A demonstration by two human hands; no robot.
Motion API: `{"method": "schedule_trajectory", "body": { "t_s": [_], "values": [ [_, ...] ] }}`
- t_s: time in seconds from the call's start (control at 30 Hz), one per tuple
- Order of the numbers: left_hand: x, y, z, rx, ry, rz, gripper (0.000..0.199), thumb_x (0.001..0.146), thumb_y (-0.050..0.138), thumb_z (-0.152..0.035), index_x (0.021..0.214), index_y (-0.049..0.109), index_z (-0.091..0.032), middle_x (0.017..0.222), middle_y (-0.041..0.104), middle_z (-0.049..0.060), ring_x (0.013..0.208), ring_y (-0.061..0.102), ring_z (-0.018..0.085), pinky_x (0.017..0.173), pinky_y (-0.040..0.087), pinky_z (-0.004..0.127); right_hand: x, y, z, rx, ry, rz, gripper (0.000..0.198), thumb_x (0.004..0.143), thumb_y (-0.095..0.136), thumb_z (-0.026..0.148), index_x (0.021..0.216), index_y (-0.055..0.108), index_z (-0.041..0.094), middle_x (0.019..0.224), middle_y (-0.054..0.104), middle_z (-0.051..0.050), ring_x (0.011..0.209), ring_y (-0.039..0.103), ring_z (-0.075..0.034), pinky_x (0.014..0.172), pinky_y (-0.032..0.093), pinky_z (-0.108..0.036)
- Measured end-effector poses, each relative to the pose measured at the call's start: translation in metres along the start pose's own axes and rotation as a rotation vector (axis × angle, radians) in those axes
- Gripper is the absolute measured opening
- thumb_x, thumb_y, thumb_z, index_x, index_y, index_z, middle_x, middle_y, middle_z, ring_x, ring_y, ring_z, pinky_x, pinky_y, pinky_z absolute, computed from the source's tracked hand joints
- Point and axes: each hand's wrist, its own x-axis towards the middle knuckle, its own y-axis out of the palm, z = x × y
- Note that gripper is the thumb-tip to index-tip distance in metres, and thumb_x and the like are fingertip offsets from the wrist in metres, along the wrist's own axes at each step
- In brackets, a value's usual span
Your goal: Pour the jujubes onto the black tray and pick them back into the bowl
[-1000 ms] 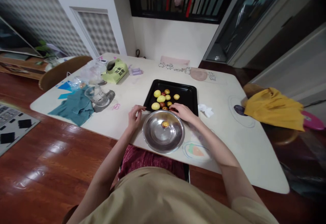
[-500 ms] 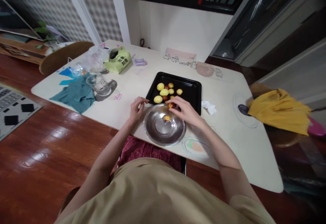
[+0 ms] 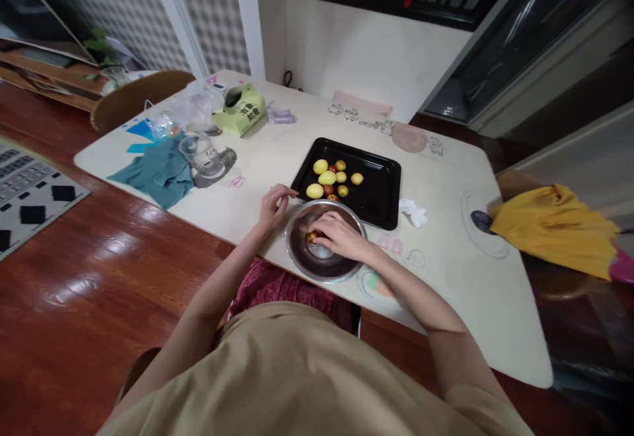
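Observation:
A shiny steel bowl (image 3: 293,251) sits at the table's front edge. My right hand (image 3: 337,234) reaches into it, its fingers closed round a small mottled brown-and-yellow fruit (image 3: 313,237) that looks like a jujube. The fingers partly cover this fruit and the bowl's floor. Left of the bowl's rim, my left hand (image 3: 275,206) has its fingers bent but apart, fingertips by the near-left corner of a black baking tray (image 3: 379,188). In the tray lie several larger yellow fruits (image 3: 327,178) and several small yellow or brown-red ones (image 3: 356,179).
Right of the tray lies a crumpled white tissue (image 3: 413,213). On the left are a teal cloth (image 3: 153,175), a clear plastic cup (image 3: 203,158), a plastic bag (image 3: 195,106) and a green tissue box (image 3: 241,113). A yellow garment (image 3: 555,231) hangs over a chair at right.
My right hand has moved from the tray's near edge down into the bowl with the small fruit. My left hand stays by the tray corner. The view has shifted slightly.

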Motion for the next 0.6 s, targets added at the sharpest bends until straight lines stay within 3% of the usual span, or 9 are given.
{"method": "schedule_trajectory", "body": {
  "t_s": [0.13, 0.27, 0.47, 0.6],
  "values": [
    [0.0, 0.0, 0.001, -0.005, 0.006, 0.001, 0.028, 0.105, 0.047, -0.017, 0.097, 0.073, -0.02, 0.089, 0.075, 0.005, 0.086, 0.069, 0.02, 0.082, 0.054, 0.036, 0.0, 0.002, -0.007, -0.088, 0.054, -0.133, 0.014, 0.106, 0.058, 0.021, 0.107, 0.073, 0.02, 0.108, 0.077, -0.011, 0.109, 0.066, -0.026, 0.109, 0.041, -0.045],
    [0.003, 0.001, 0.0, 0.001, -0.011, 0.016, 0.03, 0.107, 0.046, -0.022, 0.095, 0.073, -0.02, 0.087, 0.074, 0.005, 0.085, 0.069, 0.02, 0.082, 0.054, 0.036, 0.0, -0.002, -0.007, -0.083, 0.04, -0.143, 0.013, 0.105, 0.06, 0.023, 0.105, 0.073, 0.021, 0.11, 0.078, -0.01, 0.107, 0.067, -0.026, 0.108, 0.041, -0.043],
    [-0.009, -0.006, -0.025, -0.066, -0.014, -0.042, 0.034, 0.111, 0.044, -0.035, 0.097, 0.071, -0.02, 0.093, 0.075, 0.008, 0.089, 0.069, 0.022, 0.084, 0.056, 0.039, -0.006, -0.034, -0.023, -0.043, 0.116, -0.31, 0.022, 0.108, 0.054, 0.029, 0.107, 0.075, 0.022, 0.108, 0.078, -0.01, 0.106, 0.068, -0.027, 0.102, 0.048, -0.045],
    [-0.026, -0.012, -0.057, -0.12, 0.222, 0.158, 0.032, 0.109, 0.044, -0.033, 0.11, 0.074, -0.02, 0.099, 0.078, 0.011, 0.101, 0.072, 0.027, 0.092, 0.057, 0.047, -0.011, -0.05, -0.056, -0.052, 0.182, -0.406, 0.026, 0.106, 0.052, 0.027, 0.114, 0.076, 0.023, 0.116, 0.076, -0.012, 0.111, 0.067, -0.029, 0.104, 0.053, -0.049]
  ]
}}
